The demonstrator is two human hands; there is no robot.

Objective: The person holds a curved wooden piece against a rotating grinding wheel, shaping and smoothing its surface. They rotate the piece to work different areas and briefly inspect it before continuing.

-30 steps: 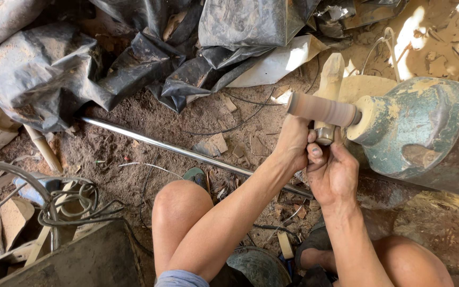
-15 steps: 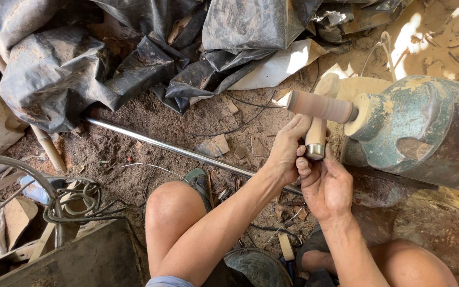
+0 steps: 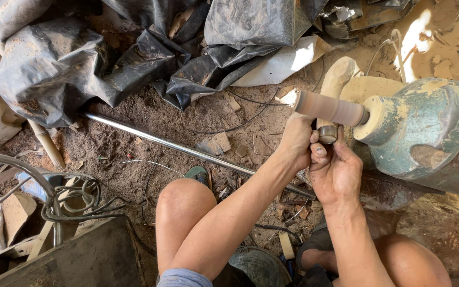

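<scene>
Bare arms, bare knees, blue-grey shorts

A small wooden piece (image 3: pixel 327 132) is pinched by both hands (image 3: pixel 314 159) under the sanding drum (image 3: pixel 329 108) of a green motor (image 3: pixel 431 133).

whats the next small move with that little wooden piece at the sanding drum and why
Probably turn the small wooden piece slightly against the sanding drum. Both hands, left and right, pinch it right under the drum, so only one side faces the abrasive.
</scene>
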